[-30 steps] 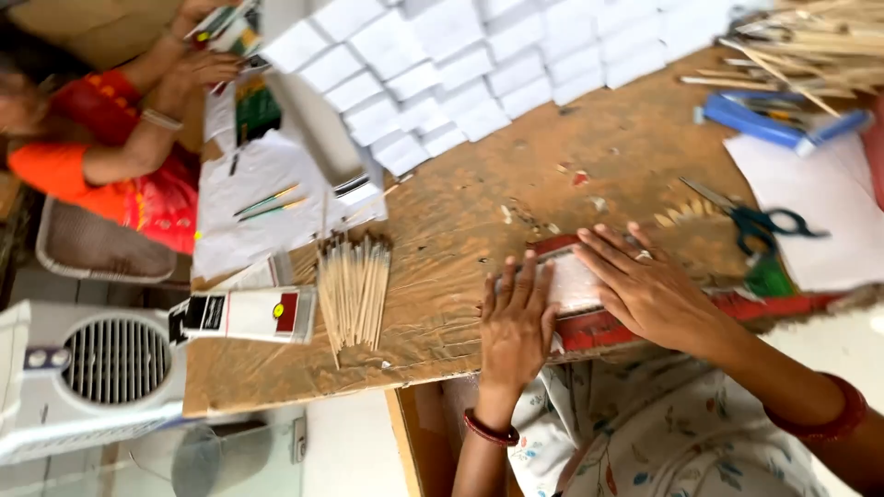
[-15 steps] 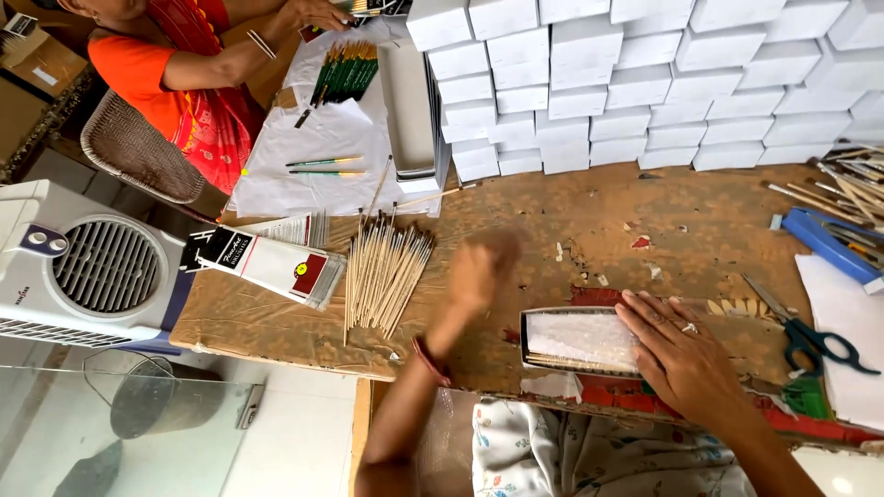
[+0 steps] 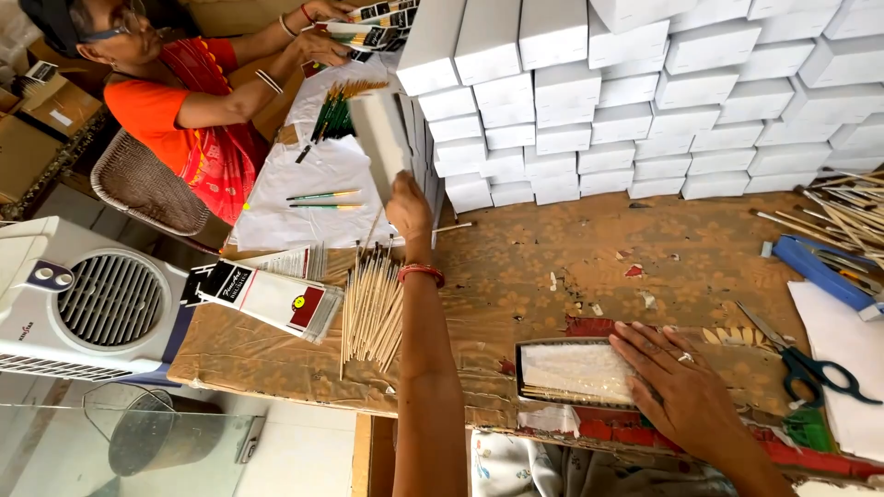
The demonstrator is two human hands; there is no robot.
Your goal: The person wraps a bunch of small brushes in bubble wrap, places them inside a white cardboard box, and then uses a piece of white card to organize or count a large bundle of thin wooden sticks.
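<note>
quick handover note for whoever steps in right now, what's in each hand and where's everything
Left hand: stretched out to the stacked boxes, gripping one white box lifted off the table.
Right hand: flat on the open tray of packed sticks at the near table edge.
Loose wooden sticks lie in a bundle left of the arm; scissors to the right of the tray.
Wall of white boxes fills the far side.
Done: tray looks filled.
Left: tray has no cover yet; the box in the left hand is not yet near it.
</note>
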